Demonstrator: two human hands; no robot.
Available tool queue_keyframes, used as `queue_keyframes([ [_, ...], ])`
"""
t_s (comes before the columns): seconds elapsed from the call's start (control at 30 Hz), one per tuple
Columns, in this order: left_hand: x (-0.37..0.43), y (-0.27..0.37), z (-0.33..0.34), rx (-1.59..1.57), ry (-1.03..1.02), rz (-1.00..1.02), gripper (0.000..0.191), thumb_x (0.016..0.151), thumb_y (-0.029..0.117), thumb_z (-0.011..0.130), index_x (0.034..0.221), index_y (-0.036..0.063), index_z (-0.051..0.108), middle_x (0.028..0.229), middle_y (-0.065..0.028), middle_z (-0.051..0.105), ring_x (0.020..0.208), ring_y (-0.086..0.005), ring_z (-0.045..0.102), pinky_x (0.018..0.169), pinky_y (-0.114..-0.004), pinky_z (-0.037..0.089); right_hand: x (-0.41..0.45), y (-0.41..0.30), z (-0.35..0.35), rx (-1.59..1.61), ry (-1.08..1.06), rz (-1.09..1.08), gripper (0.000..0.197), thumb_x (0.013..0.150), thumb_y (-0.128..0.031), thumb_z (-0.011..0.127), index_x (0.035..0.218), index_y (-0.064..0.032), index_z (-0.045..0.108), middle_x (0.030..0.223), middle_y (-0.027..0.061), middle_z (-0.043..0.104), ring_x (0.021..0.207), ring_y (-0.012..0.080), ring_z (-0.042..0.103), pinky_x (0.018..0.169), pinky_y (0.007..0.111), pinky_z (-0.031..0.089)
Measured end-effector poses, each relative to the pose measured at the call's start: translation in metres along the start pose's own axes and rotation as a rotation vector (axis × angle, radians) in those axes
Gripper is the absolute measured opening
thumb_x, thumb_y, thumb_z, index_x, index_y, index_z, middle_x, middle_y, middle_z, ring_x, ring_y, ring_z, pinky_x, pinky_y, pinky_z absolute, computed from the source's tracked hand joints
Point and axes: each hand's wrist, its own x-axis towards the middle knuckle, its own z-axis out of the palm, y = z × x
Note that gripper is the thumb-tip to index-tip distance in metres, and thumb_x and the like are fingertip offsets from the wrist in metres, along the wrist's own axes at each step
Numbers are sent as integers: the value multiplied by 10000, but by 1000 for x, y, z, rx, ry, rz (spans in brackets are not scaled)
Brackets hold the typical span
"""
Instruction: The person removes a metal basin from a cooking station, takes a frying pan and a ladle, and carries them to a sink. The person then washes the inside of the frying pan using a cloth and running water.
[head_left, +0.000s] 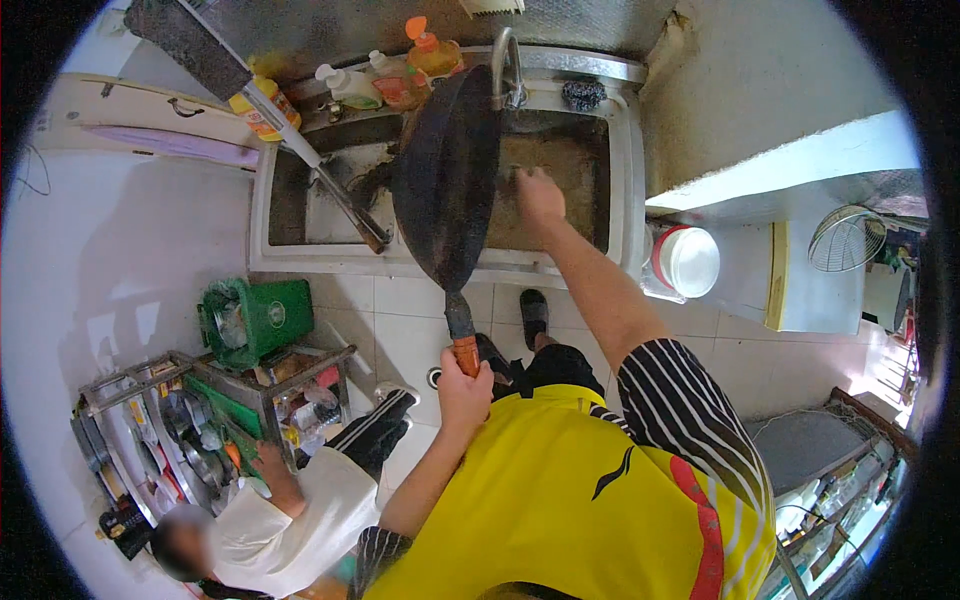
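My left hand (463, 394) grips the orange-brown handle (466, 354) of a dark wok (448, 176). The wok is tipped up on its side over the two-basin sink (628, 195), across the divider between the basins. Its far end reaches close to the curved metal faucet (499, 67). To the right of the wok, my right hand (538, 196) hangs over the right basin with its fingers curled toward the wok. Something small and dark shows at those fingertips, but whether I hold it is unclear. The wok hides the middle of the sink.
Pump bottles (397, 81) line the sink's back ledge, with a dark scouring pad (583, 95) to the right. A long-handled tool (349, 199) slants over the left basin. At lower left, a co-worker (300, 517) reaches toward a rack (274, 390) beside a green bin (279, 319).
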Motion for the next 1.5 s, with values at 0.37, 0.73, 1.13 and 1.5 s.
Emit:
queue_keyframes([
  [0.37, 11, -13, -12, 47, 84, 48, 339, 829, 128, 635, 1107, 7, 484, 845, -193, 641, 757, -345, 647, 694, -408, 500, 5, -99, -17, 406, 367, -318, 362, 822, -77, 575, 1179, -134, 566, 1088, 172, 561, 990, 368, 589, 792, 459, 527],
  [0.73, 13, -14, -29, 162, 212, 171, 393, 800, 142, 647, 1130, 1, 487, 841, -198, 646, 785, -368, 655, 715, -406, 509, 17, -1, 6, 89, 57, -86, 437, 789, -51, 645, 1206, -116, 534, 1189, 153, 554, 1060, 377, 577, 849, 462, 519],
  [1.13, 14, -25, -47, 110, 269, 290, 384, 823, 114, 651, 1134, -24, 472, 802, -142, 627, 696, -241, 632, 677, -361, 509, -10, 19, -15, 272, 185, -167, 386, 781, -3, 636, 1148, -99, 569, 1119, 150, 570, 1023, 387, 569, 828, 469, 491],
  [1.5, 11, -27, -53, 57, 267, 309, 402, 821, 135, 666, 1138, -27, 478, 804, -136, 620, 683, -217, 625, 657, -346, 508, -20, -2, 0, 412, 267, -200, 321, 833, -71, 639, 1144, -114, 575, 1084, 147, 573, 978, 378, 582, 812, 470, 497],
])
